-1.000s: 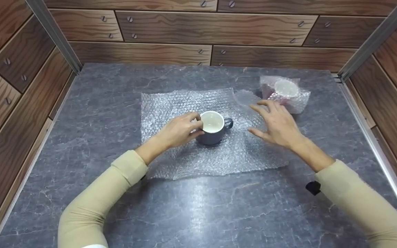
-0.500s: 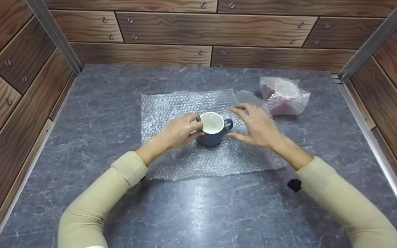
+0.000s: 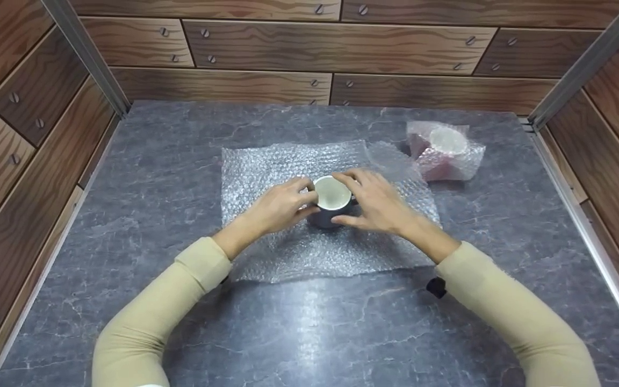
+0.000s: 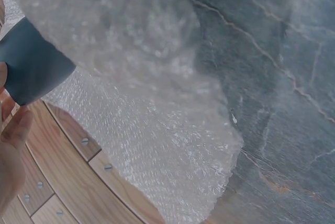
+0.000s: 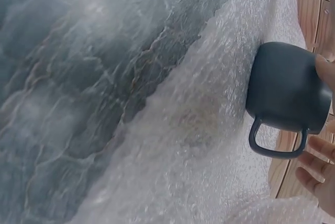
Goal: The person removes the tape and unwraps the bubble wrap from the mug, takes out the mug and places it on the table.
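A dark blue-grey mug (image 3: 326, 217) with a pale inside stands upright on a flat sheet of bubble wrap (image 3: 266, 166). From its left side my left hand (image 3: 285, 205) holds it at the rim, thumb against the outer wall. On the other side, my right hand (image 3: 376, 201) has its fingers spread at the rim and handle, thumb in front of the wall. The right wrist view shows the mug's handle (image 5: 277, 155) close to my right fingers (image 5: 309, 179). Seen from the left wrist, the mug (image 4: 36, 64) is partly cut off by the frame.
Behind and to the right sits a bubble-wrapped bundle (image 3: 444, 161) with something reddish inside and a round white top. The grey marbled table (image 3: 170, 215) meets wood-patterned walls (image 3: 266, 45) at the back and sides, with metal posts in the corners.
My right hand has moved left from near the wrapped bundle to the mug's handle side. The left hand and the mug have stayed in place.
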Demonstrator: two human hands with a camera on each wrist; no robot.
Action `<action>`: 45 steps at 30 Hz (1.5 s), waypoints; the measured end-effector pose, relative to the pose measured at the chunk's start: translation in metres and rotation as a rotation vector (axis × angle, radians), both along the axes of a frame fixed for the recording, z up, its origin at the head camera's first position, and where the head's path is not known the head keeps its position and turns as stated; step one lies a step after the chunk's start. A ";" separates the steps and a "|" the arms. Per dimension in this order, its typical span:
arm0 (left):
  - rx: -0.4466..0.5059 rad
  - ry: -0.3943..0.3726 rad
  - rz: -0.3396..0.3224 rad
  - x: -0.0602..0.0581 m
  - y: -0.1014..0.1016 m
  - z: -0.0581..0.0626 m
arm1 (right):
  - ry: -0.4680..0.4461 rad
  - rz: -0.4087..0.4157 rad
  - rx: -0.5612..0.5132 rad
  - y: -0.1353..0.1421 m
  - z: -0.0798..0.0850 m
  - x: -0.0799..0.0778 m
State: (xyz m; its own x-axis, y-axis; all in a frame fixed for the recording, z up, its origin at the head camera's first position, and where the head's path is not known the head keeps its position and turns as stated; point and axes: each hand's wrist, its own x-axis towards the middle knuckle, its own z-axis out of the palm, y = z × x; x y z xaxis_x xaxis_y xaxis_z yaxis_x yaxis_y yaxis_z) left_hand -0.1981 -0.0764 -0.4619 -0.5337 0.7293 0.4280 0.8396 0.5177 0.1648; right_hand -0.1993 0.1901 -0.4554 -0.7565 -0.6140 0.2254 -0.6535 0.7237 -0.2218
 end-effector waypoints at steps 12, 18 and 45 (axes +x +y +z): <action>0.013 0.004 -0.006 0.000 0.000 0.000 | -0.008 -0.012 0.013 -0.013 -0.005 -0.005; 0.026 -0.001 -0.012 -0.001 0.001 0.001 | -0.048 -0.042 0.049 -0.016 -0.002 -0.009; -0.074 -0.007 0.029 0.004 -0.008 0.010 | -0.027 -0.045 0.125 -0.025 0.000 -0.012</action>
